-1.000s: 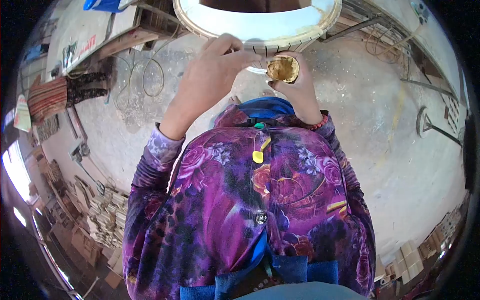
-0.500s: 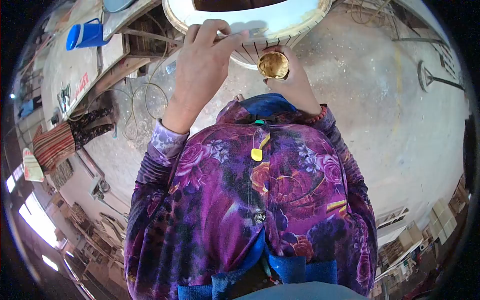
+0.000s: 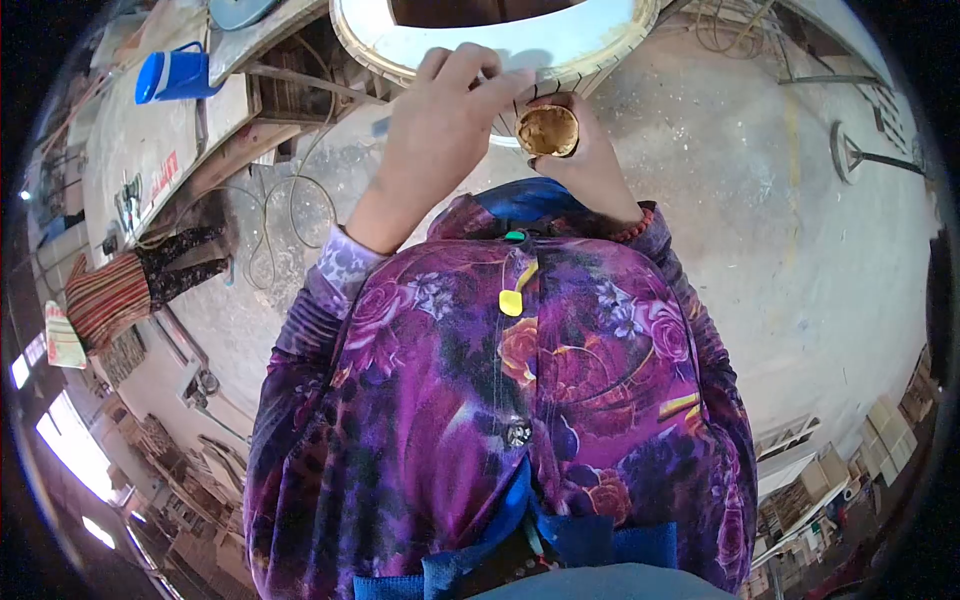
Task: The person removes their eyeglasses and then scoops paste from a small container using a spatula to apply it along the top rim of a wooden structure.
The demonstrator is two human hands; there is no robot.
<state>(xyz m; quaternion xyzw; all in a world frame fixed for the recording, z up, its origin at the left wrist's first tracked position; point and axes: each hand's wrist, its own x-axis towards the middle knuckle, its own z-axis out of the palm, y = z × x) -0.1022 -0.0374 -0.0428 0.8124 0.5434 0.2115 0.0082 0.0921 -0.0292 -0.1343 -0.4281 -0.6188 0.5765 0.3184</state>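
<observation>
At the top of the view is a white oval piece with a large opening, a tan rim and dark lines across its near side. My left hand is at its near rim, fingers curled and thumb stretched toward the right. Whatever those fingers pinch is too small or hidden to name. My right hand is wrapped round a small round cup, just below the rim. The cup's inside is coated with a yellow-brown, paste-like material. Its outer wall is mostly hidden by my fingers.
A blue jug stands on the workbench at left. Hoses loop over the floor below it. Another person is at the far left. A metal stand with a round base is at right.
My left hand has moved right along the rim, closer to the cup. My right hand still holds the cup in nearly the same place.
</observation>
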